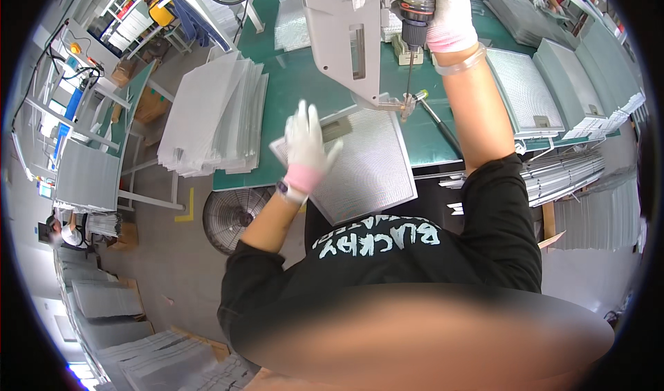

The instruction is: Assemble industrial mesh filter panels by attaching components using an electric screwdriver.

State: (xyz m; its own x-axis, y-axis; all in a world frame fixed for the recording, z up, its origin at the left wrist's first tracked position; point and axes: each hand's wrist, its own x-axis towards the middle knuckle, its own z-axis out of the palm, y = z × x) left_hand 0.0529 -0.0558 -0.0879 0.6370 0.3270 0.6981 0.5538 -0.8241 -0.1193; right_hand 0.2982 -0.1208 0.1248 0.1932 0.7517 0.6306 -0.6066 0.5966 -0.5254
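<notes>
Floor fan with round wire cage (237, 219), left of centre; yellow floor mark (185, 207) near it. Pale sheet stack (207, 114) on green table (273, 83). Cardboard box (151, 106) under left bench (138, 86). Grey panels (107, 298) piled lower left. Far left, person in dark cap (71, 236), possibly seated, too small to tell.

Hands (306, 145) wear pink-cuffed white gloves (453, 21); sleeves (494, 207) are black.

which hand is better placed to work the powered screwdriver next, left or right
Probably the right hand: it is up at the powered screwdriver, whose bit points down near the mesh panel's far right corner. The left hand is away from the tool, open over the panel's left side.
</notes>
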